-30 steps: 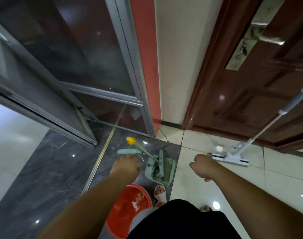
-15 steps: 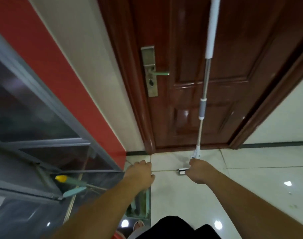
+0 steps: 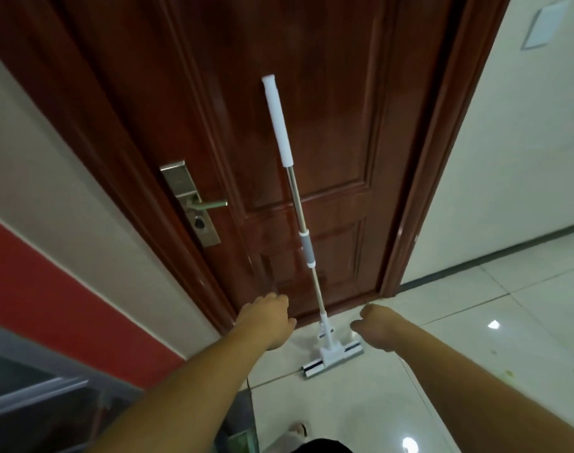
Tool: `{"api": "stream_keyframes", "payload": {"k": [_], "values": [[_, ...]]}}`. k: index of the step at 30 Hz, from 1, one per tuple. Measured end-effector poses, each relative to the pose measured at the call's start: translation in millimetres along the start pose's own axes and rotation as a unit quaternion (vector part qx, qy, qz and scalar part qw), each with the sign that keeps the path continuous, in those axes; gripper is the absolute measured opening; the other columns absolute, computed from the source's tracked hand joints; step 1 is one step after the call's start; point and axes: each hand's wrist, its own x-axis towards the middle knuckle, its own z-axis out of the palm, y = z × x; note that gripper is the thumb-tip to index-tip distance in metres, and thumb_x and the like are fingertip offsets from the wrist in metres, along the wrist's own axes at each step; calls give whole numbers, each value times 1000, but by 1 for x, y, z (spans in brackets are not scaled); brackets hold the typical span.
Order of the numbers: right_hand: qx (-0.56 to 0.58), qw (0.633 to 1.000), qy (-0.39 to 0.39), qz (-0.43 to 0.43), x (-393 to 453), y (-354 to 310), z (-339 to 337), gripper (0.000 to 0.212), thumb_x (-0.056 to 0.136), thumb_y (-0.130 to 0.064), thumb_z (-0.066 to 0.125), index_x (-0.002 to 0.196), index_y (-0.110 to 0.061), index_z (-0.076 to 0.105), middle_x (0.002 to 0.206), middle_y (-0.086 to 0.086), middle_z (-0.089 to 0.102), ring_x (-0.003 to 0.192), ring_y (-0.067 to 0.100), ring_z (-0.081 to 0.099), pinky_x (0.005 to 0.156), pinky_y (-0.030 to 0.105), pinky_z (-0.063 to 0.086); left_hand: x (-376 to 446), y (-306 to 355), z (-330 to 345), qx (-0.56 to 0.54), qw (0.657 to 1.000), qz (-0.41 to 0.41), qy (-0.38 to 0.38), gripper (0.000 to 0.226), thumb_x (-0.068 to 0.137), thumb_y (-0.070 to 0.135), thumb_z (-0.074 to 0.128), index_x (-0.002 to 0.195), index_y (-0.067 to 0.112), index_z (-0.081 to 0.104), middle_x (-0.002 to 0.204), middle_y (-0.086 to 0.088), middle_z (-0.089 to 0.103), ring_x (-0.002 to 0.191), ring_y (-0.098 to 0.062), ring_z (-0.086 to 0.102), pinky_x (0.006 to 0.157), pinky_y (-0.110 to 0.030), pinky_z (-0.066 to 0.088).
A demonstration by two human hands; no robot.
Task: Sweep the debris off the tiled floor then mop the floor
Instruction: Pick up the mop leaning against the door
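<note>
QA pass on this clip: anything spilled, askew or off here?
Only small things. A few faint greenish specks lie on the white tiled floor at right. The mop leans tilted against the closed door, with neither the left hand nor the right hand holding it. No damage visible.

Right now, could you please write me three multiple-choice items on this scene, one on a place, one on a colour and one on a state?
1. Where does the mop stand?
A. leaning on the wooden door
B. flat on the floor
C. inside a bucket

2. What colour is the mop's top grip?
A. yellow
B. white
C. black

3. What are the left hand and right hand doing?
A. both gripping the mop
B. one turning the door handle
C. both loosely curled, holding nothing

Answers: 1 A, its pole rises against the door with its head on the tiles; 2 B, the upper sleeve is white; 3 C, each hand sits beside the pole, apart from it.
</note>
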Motion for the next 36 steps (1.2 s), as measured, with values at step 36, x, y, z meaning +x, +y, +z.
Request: {"api": "stream_keyframes", "payload": {"k": [36], "values": [[205,968,54,137,225,-132,-69,49,107,-37,40,116,3,66,103,19,71,79,24,59,93,44,57,300,-27,-115,-373,928,13,12,35,98,36,62,118,8,60,112,-3,67,93,-21,61,74,-27,41]]}}
